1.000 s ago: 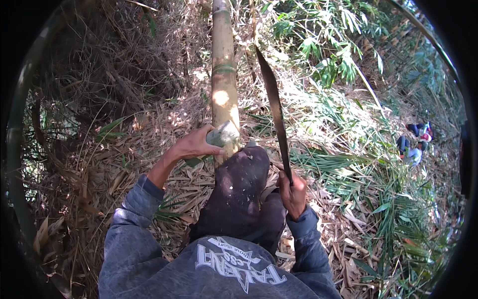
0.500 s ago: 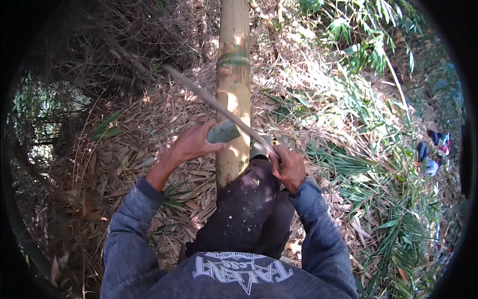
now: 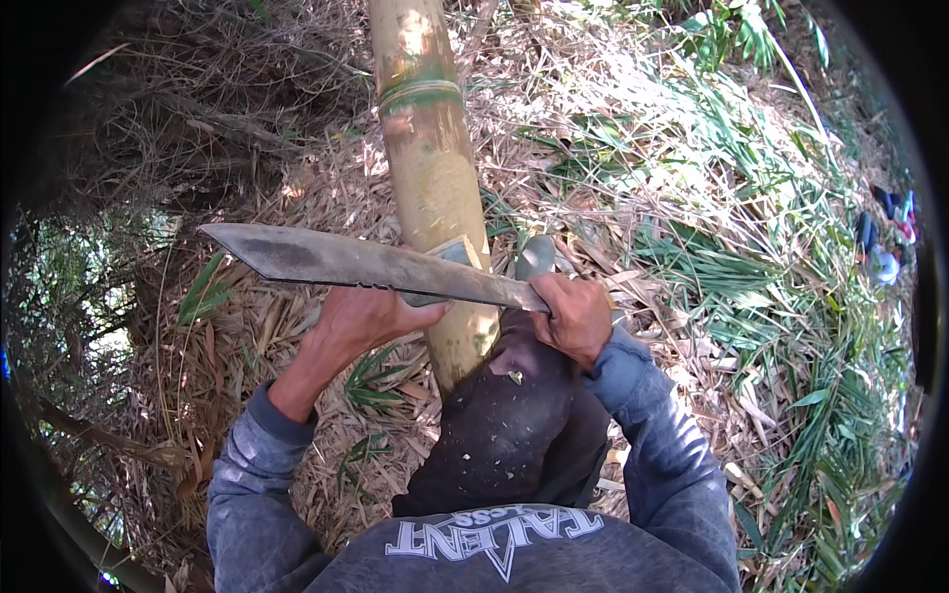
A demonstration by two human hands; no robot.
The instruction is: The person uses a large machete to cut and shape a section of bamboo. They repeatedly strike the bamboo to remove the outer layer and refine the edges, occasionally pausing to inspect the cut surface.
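Note:
My right hand [image 3: 576,318] is closed round the handle end of a machete [image 3: 326,259]. Its long, worn blade points left, crossing above the pole and my other hand, broad side showing and small nicks along the near edge. Behind the blade my left hand [image 3: 358,321] grips a short piece of green bamboo [image 3: 456,252]; the blade covers the fingers and much of the piece, leaving its pale cut end in sight. Under both lies a thick yellowish bamboo pole [image 3: 430,173] with a green-ringed joint, its near end beside my dark-trousered knee [image 3: 504,425].
Dry bamboo leaves [image 3: 326,203] litter the ground. Tangled dead twigs [image 3: 227,109] fill the far left, with cut green leafy branches [image 3: 692,262] on the right. A few blue, red and white items [image 3: 885,242] lie at the far right edge.
The machete has turned from edge-on to broad side showing and swung lower on the left, now covering much of the bamboo piece. The view has shifted, so the pole leans further left.

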